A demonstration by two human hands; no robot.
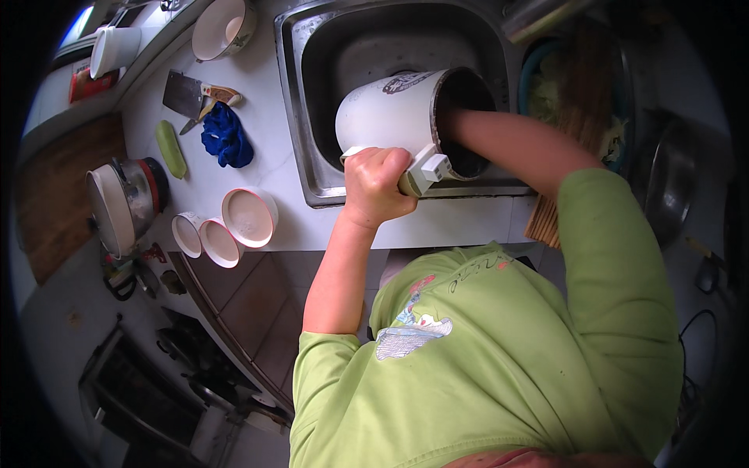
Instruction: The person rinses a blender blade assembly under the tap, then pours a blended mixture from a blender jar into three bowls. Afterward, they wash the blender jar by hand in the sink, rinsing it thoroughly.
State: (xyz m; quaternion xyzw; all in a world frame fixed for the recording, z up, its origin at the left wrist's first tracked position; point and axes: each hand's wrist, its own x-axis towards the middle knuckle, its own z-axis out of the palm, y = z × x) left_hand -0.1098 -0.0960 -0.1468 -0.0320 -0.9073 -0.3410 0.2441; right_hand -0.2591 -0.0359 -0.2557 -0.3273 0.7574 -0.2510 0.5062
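Note:
My left hand point(377, 184) is closed around the handle of a large white pot-like container point(386, 111) with a dark printed emblem. The container lies tilted on its side over the stainless steel sink point(319, 196), its dark mouth turned to the right. Into that mouth reaches my right forearm; the right hand itself is hidden inside, so what it touches cannot be seen. A pale block-shaped part point(434, 168) stands out at the handle's end, beside my left hand.
Left of the sink lie a cleaver point(184, 95), a blue cloth point(226, 136), a green gourd-like vegetable point(170, 150), several cups and a bowl point(219, 29). To the right, a slatted wooden mat point(544, 222) lies across a teal basin point(529, 76) holding chopped greens.

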